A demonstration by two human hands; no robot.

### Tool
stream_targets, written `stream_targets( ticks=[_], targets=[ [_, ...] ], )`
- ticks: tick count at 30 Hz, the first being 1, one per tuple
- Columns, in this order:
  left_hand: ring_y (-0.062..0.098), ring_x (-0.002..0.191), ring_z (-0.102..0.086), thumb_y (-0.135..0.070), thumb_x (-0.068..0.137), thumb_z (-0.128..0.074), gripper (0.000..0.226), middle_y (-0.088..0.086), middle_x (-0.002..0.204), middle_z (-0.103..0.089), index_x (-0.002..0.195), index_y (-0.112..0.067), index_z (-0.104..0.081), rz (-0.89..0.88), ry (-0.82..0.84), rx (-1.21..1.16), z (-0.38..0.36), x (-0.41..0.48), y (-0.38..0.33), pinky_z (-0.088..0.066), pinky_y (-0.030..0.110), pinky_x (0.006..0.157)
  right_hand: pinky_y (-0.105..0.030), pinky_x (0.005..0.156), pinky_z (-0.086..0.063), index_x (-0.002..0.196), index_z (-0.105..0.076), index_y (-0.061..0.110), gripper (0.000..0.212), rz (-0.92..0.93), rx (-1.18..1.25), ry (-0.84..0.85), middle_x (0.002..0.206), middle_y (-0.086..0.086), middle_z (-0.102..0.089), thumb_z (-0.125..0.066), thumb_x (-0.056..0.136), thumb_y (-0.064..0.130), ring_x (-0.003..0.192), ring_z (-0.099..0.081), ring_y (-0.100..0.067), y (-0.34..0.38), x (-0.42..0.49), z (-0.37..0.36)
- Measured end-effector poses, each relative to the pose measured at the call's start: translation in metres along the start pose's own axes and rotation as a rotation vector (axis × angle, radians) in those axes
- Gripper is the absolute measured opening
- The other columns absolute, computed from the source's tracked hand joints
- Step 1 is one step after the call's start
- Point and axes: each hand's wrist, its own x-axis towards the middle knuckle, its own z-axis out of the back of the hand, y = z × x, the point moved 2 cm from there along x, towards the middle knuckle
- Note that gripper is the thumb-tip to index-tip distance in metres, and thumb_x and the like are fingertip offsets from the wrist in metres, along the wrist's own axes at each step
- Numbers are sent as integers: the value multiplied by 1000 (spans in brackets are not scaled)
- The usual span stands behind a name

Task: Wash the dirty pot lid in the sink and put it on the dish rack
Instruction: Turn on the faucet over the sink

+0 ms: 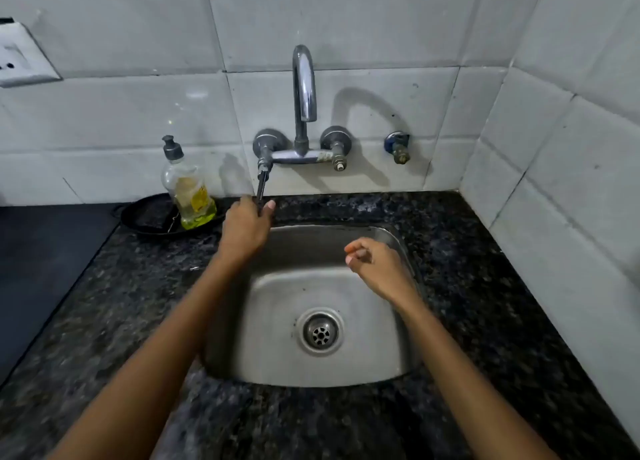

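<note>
**A:** Where are the hands?

**B:** The left hand (246, 230) reaches to the far-left corner of the square stainless-steel sink (377, 362), fingers and thumb pinched on the thin dark lever handle (261, 186) that hangs down from the left valve of the chrome wall-mounted tap (304, 88). The right hand (375, 267) hovers over the right side of the basin, fingers curled loosely toward the thumb, holding nothing I can make out.

**A:** Is water running?

**B:** I see no stream from the curved spout. The basin holds nothing; only the round metal drain strainer (320, 332) shows at its bottom.

**A:** And the pot lid?

**B:** A round black shape (149, 217) lies flat on the speckled dark granite counter (485, 286), left of the sink and against the wall. It may be the lid, though it is dim and half hidden, so I cannot say for sure. A clear plastic pump bottle with yellow-green liquid (188, 189) stands on its right part.

**A:** What else is around?

**B:** A small blue-and-brass valve (399, 147) sticks out of the white tiled wall (381, 19) to the right of the tap. A white switch plate (20, 55) sits at the upper left edge, and a flat dark surface (38, 262) adjoins the counter at the left.
</note>
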Motion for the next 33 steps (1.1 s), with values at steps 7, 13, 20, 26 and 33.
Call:
stream_targets(
  ticks=[7,13,20,26,33],
  targets=[
    [50,115,-48,-37,96,-33,65,39,126,-49,140,10,-19,73,-60,56,-22,69,-24,-39,50,93,-30,71,-48,95,-66,10,14,-76,97,-88,81,-5,-64,-59,82,9,87,-66,-28,-18,38,6],
    [42,89,-61,-15,96,-30,34,30,109,-54,124,2,-31,348,-93,-634,-35,97,-7,-54,40,60,-43,80,-56,67,-60,38,21,-106,82,-114,73,11,-63,-61,77,19,83,-69,-25,-26,60,9],
    [37,102,-60,-36,98,-24,46,27,126,-51,132,-5,-31,537,248,-1001,-22,76,4,-57,39,68,-36,76,-53,70,-59,36,21,-68,109,-98,81,4,-67,-60,80,19,82,-68,-22,-15,49,13],
    [19,75,-53,-24,93,-45,14,6,90,-52,82,-19,-52,483,331,-669,-20,6,41,-47,31,65,-17,57,-43,72,-60,23,17,-9,97,257,71,1,-67,-57,86,14,60,-60,-11,13,17,-18],
    [18,69,-53,-12,91,-49,10,3,74,-55,85,-17,-55,473,204,-468,12,-75,107,-46,24,55,-21,59,-44,80,-61,16,10,73,126,564,76,-4,-66,-54,87,13,64,-60,-13,56,-12,-106]
  ],
)
